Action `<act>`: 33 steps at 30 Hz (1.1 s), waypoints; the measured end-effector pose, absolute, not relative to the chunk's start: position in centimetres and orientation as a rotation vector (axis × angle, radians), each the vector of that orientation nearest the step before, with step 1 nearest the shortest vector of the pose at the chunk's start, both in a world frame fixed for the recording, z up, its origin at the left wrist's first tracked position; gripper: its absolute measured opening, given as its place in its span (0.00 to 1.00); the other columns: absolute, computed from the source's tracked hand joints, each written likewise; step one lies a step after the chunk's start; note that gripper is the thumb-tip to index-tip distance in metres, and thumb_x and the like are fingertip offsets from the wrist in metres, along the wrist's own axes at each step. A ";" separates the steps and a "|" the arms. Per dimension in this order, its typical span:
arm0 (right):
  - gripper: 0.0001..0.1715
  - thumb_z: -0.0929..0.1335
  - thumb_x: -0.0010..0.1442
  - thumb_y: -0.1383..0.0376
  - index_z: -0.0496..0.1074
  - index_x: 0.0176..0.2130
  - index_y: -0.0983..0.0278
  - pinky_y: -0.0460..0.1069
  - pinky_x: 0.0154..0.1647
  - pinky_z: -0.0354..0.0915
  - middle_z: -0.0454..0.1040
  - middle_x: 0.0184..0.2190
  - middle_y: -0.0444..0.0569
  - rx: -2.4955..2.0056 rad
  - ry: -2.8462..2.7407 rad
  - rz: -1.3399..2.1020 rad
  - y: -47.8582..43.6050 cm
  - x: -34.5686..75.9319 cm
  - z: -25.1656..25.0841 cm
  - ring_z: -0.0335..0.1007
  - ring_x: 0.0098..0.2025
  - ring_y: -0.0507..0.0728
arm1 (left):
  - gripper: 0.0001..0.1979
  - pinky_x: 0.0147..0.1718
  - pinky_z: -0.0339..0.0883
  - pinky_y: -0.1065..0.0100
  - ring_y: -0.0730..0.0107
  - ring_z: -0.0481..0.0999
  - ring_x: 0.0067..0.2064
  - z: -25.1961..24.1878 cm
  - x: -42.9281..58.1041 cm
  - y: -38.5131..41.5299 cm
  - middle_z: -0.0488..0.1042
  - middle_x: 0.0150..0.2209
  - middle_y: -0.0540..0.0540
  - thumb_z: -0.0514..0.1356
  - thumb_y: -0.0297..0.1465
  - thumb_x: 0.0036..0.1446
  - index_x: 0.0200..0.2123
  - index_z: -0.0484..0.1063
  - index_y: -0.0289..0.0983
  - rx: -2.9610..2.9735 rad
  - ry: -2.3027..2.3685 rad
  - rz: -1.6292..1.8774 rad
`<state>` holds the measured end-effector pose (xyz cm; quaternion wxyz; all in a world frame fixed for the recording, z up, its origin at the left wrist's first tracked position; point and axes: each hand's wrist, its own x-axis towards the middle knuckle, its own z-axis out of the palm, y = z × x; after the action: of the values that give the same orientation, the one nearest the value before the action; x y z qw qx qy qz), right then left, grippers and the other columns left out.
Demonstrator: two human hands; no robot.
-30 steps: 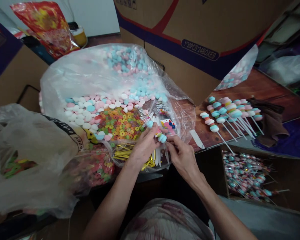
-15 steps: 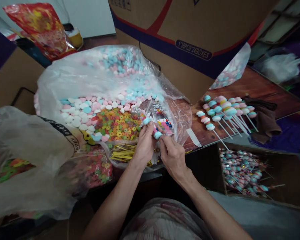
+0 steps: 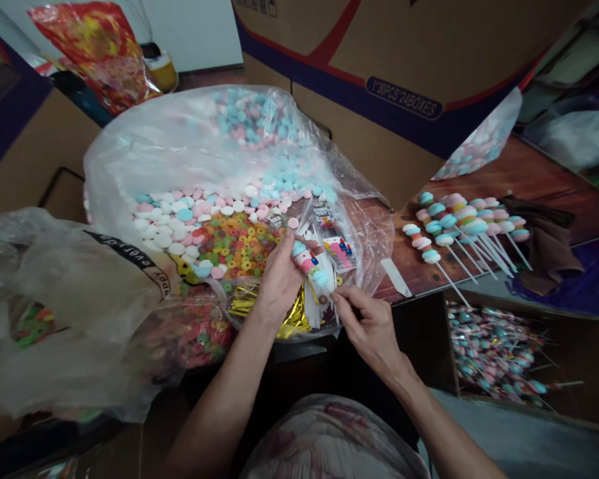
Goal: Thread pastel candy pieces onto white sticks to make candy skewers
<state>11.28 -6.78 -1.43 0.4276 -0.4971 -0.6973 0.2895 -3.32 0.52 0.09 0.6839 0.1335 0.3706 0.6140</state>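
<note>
Between my hands is a marshmallow lollipop of blue, pink and white pieces in a printed clear wrapper. It lies slantwise across the fingers of my left hand, which is closed around its upper part. The thumb and forefinger of my right hand are pinched together at its lower end; whether they grip the stick or the wrapper's edge is too small to tell. Below it are white sticks and gold twist ties. Flat printed wrappers lie just behind.
A large clear bag holds loose marshmallows and ring gummies. Unwrapped marshmallow lollipops lie on the table at right. Wrapped ones fill part of an open carton below. A big cardboard box stands behind; a plastic bag bulges at left.
My right hand has moved down and right, away from my left hand. The wrapped lollipop now shows more fully in my left hand, and the view has shifted slightly.
</note>
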 end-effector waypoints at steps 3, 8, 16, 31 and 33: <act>0.08 0.65 0.66 0.69 0.73 0.35 0.66 0.41 0.25 0.58 0.71 0.22 0.42 -1.224 -1.829 0.590 -6.6 11.1 -1.8 0.63 0.21 0.46 | 0.13 0.31 0.70 0.71 0.72 0.77 0.29 0.2 -3.0 0.4 0.75 0.26 0.50 0.67 0.39 0.54 0.31 0.71 0.35 0.311 0.830 1.373; 0.11 0.62 0.67 0.69 0.72 0.34 0.65 0.43 0.25 0.58 0.69 0.20 0.43 -1.187 -1.960 0.330 -5.5 10.3 -2.4 0.64 0.21 0.48 | 0.14 0.31 0.69 0.73 0.74 0.76 0.29 0.2 -2.1 -0.4 0.72 0.26 0.50 0.68 0.38 0.53 0.28 0.70 0.34 0.331 0.850 1.332; 0.07 0.64 0.66 0.69 0.72 0.39 0.64 0.42 0.25 0.60 0.70 0.23 0.42 -1.195 -1.830 0.535 -6.3 10.3 -2.2 0.64 0.21 0.47 | 0.12 0.35 0.71 0.71 0.70 0.79 0.34 -0.3 -3.3 0.1 0.76 0.30 0.47 0.65 0.38 0.57 0.32 0.73 0.34 0.303 0.831 1.350; 0.13 0.61 0.67 0.70 0.75 0.37 0.67 0.44 0.26 0.62 0.71 0.21 0.46 -1.162 -2.009 0.251 -5.3 9.4 -3.8 0.67 0.22 0.50 | 0.15 0.36 0.70 0.71 0.70 0.79 0.35 -0.6 -2.0 -1.2 0.72 0.27 0.52 0.68 0.38 0.53 0.29 0.66 0.37 0.327 0.873 1.337; 0.15 0.60 0.67 0.70 0.75 0.38 0.66 0.44 0.26 0.63 0.72 0.22 0.46 -1.194 -1.986 0.237 -5.0 9.0 -4.0 0.67 0.22 0.50 | 0.16 0.36 0.70 0.71 0.70 0.79 0.35 -0.5 -1.7 -1.4 0.72 0.26 0.52 0.69 0.37 0.51 0.29 0.65 0.37 0.347 0.863 1.318</act>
<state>9.04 -5.05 -4.02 0.3949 -0.4709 -0.7833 0.0934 -1.66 -1.38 -0.52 0.6922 0.1552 0.3862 0.5897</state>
